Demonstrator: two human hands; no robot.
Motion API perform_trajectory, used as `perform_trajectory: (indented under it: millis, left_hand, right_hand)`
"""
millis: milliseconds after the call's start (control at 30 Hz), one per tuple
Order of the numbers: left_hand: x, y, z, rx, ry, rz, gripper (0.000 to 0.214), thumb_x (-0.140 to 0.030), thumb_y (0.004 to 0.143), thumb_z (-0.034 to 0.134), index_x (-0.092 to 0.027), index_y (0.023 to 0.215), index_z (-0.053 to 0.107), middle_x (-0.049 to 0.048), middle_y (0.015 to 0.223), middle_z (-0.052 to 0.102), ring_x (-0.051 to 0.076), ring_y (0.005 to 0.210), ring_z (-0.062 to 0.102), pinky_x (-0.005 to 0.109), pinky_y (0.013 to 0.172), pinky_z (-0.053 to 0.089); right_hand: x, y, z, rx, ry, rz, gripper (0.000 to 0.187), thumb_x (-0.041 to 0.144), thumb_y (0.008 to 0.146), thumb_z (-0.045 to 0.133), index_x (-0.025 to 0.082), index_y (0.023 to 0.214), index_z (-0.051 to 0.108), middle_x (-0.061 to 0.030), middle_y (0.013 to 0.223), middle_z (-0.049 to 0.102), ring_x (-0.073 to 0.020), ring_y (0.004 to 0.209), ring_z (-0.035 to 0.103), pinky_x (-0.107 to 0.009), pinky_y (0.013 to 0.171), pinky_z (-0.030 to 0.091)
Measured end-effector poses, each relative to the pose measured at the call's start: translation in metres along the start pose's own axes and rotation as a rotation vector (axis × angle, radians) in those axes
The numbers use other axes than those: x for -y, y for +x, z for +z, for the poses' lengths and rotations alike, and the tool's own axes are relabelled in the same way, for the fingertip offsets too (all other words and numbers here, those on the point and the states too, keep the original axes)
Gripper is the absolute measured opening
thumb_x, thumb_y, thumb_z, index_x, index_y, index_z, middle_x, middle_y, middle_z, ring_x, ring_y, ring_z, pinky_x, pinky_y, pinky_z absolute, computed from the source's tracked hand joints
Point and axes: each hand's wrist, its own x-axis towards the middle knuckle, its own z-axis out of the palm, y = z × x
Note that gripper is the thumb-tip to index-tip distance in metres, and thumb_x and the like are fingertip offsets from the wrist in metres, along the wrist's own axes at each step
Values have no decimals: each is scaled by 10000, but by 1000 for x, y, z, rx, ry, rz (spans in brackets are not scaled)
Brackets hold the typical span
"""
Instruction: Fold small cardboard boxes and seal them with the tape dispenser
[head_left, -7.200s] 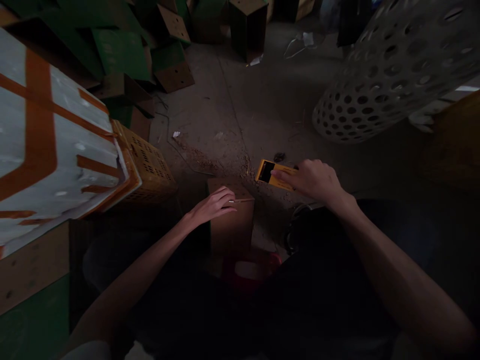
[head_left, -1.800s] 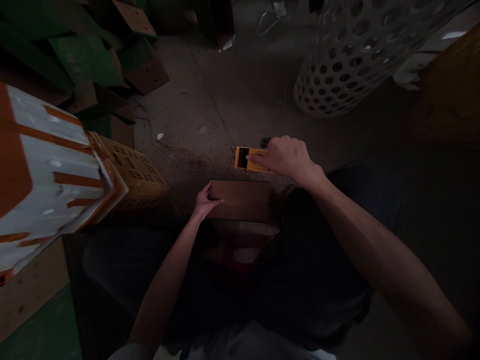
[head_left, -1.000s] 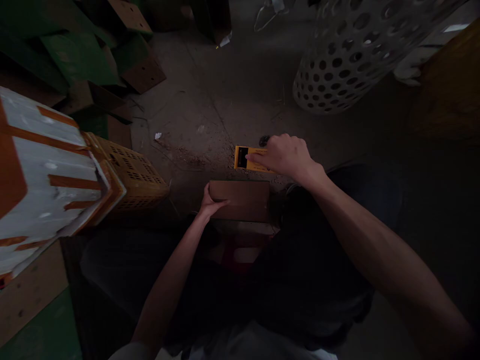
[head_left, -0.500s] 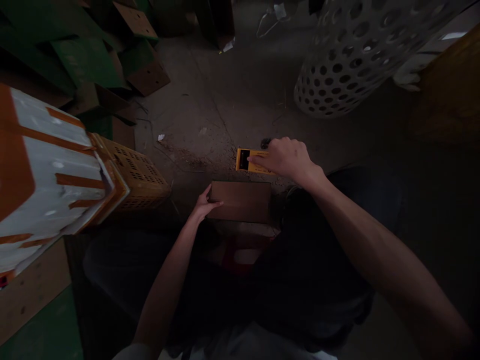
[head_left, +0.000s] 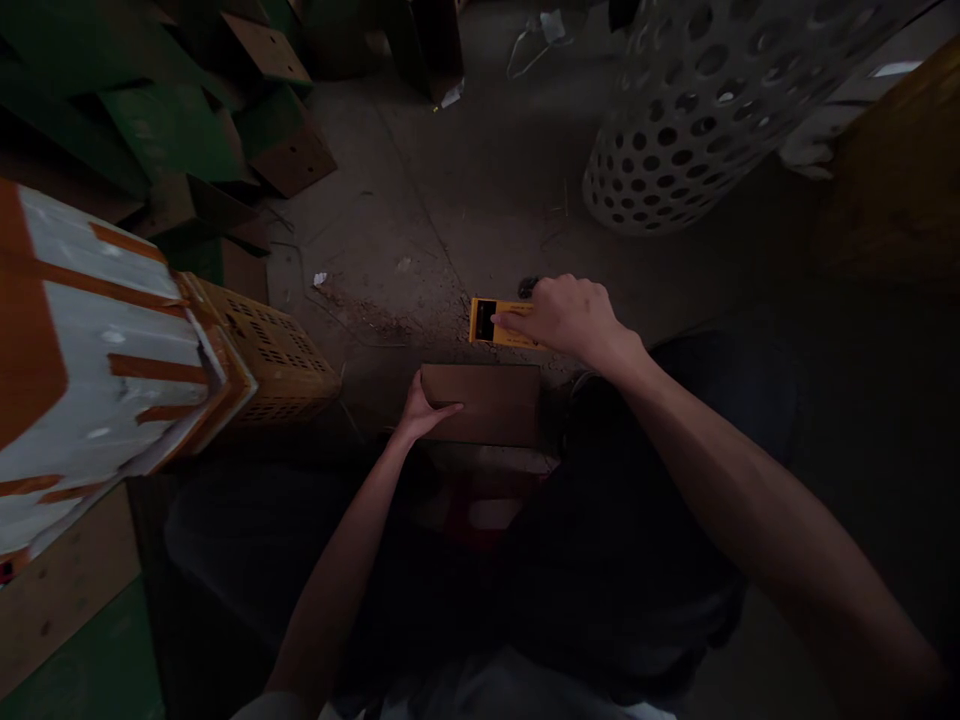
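Note:
A small brown cardboard box [head_left: 499, 405] lies on the floor between my knees, its plain flat face upward. My left hand [head_left: 420, 408] grips its left end, thumb stretched over the top face and fingers at the side edge, partly hidden. Just beyond the box's far edge, my right hand [head_left: 574, 312] is closed on a flat yellow case [head_left: 514, 333]. The case has a dark window at its left end and small print that I cannot read. My index finger points along it, and the palm hides its right end.
To the left, a white foam box [head_left: 112, 330] with orange tape sits by a yellow perforated crate [head_left: 277, 340]. Green and brown cartons [head_left: 172, 125] pile up at far left. A white basket with round holes [head_left: 667, 150] stands far right. Debris litters the concrete floor [head_left: 405, 200].
My left hand has slid slightly right, its thumb reaching further across the cardboard box. My right hand and the yellow case have hardly moved; the view has shifted a little.

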Motion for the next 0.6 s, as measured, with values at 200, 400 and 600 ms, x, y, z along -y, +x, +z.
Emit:
perform_trajectory:
  millis: [200,400,600]
  left_hand:
    - [-1,1,1,-46,-128,-93,1061,-272,527,952,-186,1455,444,126,1331,632,249,1215,621,418,1096,470]
    - [-2,3,-12,53,-216,-105,963,-220,558,933,-196,1427,519,109,1290,681,251,1178,656,452,1094,484]
    - [4,5,-26,91,-249,-175,1056,-186,562,930,-176,1503,449,144,1301,687,268,1204,650,501,1128,444]
  right_hand:
    - [-1,3,3,1,11,3,747,748,867,492,92,1135,728,-229,1035,720,-339,971,665,-389,798,476]
    - [0,3,1,17,10,-3,751,749,870,484,89,1127,733,-236,1028,715,-356,980,662,-406,813,481]
    - [3,3,0,25,18,-2,758,756,865,487,96,1152,726,-225,1012,718,-344,966,664,-401,801,480]
